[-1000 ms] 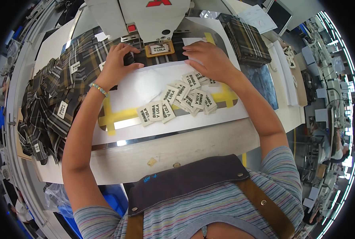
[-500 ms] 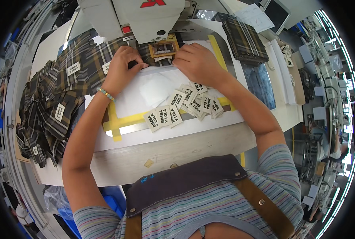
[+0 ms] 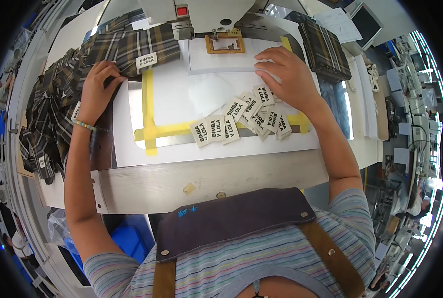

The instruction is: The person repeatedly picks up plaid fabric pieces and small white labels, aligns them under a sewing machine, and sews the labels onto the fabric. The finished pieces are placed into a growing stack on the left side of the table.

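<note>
Head view: plaid cloth (image 3: 132,45) on pale worktable (image 3: 261,171), strip lights (image 3: 436,79) beyond.

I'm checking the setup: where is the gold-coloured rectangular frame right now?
In the head view, the gold-coloured rectangular frame is near the top middle, just below the white machine head and left of the bare right hand.

I've got one sewing machine (image 3: 207,15), one red button (image 3: 182,11) on it, one orange frame (image 3: 225,51) beneath; one left hand (image 3: 99,88), one right hand (image 3: 288,82) before it; one folded plaid stack (image 3: 324,50) to its right; and, in front, at least eight loose labels (image 3: 214,128), overlapping.
</note>
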Demonstrator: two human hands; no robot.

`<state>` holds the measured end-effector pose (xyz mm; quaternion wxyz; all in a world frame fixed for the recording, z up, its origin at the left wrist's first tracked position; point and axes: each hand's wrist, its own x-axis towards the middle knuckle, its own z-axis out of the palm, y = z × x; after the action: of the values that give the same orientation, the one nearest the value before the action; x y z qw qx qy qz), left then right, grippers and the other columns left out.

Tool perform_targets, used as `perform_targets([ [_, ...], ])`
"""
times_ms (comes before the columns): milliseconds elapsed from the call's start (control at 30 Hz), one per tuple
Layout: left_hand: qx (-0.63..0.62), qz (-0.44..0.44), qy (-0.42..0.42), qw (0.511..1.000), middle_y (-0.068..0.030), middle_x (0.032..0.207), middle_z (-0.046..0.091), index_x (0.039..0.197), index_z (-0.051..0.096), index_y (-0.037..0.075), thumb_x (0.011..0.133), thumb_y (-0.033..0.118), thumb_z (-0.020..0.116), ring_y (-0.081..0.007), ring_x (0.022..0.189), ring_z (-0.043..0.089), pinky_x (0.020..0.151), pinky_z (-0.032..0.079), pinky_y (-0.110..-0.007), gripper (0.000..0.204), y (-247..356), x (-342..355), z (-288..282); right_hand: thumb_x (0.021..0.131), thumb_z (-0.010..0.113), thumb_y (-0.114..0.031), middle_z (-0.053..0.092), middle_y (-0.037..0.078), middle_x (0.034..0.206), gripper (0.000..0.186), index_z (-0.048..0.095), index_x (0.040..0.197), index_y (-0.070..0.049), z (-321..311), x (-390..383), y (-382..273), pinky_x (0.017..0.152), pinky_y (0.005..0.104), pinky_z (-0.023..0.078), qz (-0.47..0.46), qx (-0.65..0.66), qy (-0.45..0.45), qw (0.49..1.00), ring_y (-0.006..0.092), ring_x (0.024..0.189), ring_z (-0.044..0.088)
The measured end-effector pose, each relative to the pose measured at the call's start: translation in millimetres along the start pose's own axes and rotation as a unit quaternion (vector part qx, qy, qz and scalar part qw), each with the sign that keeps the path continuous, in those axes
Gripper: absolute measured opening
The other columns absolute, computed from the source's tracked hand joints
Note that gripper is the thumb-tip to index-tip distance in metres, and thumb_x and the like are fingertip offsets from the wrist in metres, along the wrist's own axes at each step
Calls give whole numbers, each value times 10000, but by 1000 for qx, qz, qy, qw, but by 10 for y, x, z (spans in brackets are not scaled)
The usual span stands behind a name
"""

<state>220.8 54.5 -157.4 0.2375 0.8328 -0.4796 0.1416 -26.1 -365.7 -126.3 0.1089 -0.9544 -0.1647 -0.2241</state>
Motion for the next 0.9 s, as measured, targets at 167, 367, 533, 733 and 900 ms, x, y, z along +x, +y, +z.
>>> perform_targets([
  [167,-32,-57,39,997,-114,1312,727,1071,753,27,961,243,798,-322,1262,667,1073,511,-387,247,142,141,-50,955,762,-169,752,50,1116,121,791,1004,-62,-31,-5,-108,885,402,572,-9,46,7,999,272,1085,686],
  [367,105,18,-4,994,-49,1699,455,1588,543,187,1091,475,578,-316,1564,409,1265,325,-470,575,245,410,588,951,765,-217,747,65,1086,197,783,1052,-48,135,268,-390,889,401,560,0,92,-52,994,281,1059,677],
  [533,173,-66,-95,978,16,1785,291,1714,322,286,1061,694,452,-269,1654,228,1341,158,-504,781,-164,251,729,936,784,-245,744,80,1022,226,780,1067,-61,344,389,-458,821,403,549,74,133,-116,982,269,962,690],
  [733,166,-19,28,986,-40,1688,471,1609,516,195,1078,507,591,-267,1590,368,1290,264,-494,620,-205,143,599,936,788,-247,751,91,912,190,785,987,-64,445,448,-385,736,373,527,175,238,-139,945,242,806,686],
  [900,-95,-4,38,995,-89,1379,722,1395,685,71,1035,206,717,-253,1222,689,1039,520,-381,386,737,368,329,971,806,-251,723,25,884,232,758,997,-26,232,411,-346,738,298,516,218,291,-93,927,119,781,625],
])
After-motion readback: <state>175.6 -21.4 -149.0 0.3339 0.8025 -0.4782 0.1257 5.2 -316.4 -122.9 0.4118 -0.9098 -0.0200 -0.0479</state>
